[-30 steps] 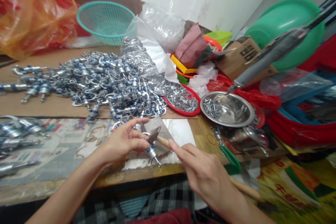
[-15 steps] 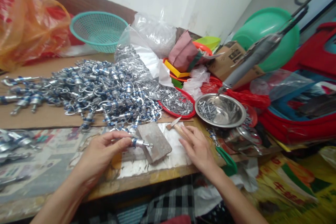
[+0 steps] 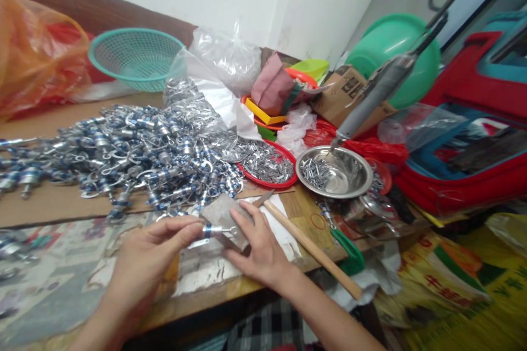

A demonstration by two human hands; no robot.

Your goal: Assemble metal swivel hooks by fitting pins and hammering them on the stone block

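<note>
Between thumb and fingers, my left hand (image 3: 158,247) holds a silver-and-blue metal fitting (image 3: 216,230) with a small ring at its end. The fitting hangs over a grey block (image 3: 218,209) at the table's front. My right hand (image 3: 257,244) rests at the block's right side, fingers spread, just right of the fitting. A wooden hammer handle (image 3: 313,249) lies slanting to the right of that hand, past the table edge; a blade-like tip (image 3: 263,198) shows beyond the fingers. A large heap of similar fittings (image 3: 152,153) lies behind my left hand.
Behind are a red tray (image 3: 269,184) of small metal pieces, a steel bowl (image 3: 358,184) with pins and a teal basket (image 3: 135,60). A grey tool (image 3: 374,96) hangs over the bowl. Green-handled scissors (image 3: 348,249) lie at the right edge.
My right hand has let go of the wooden handle and moved left to the block. The handle now lies on the table. My left hand still holds the fitting; the view has shifted slightly.
</note>
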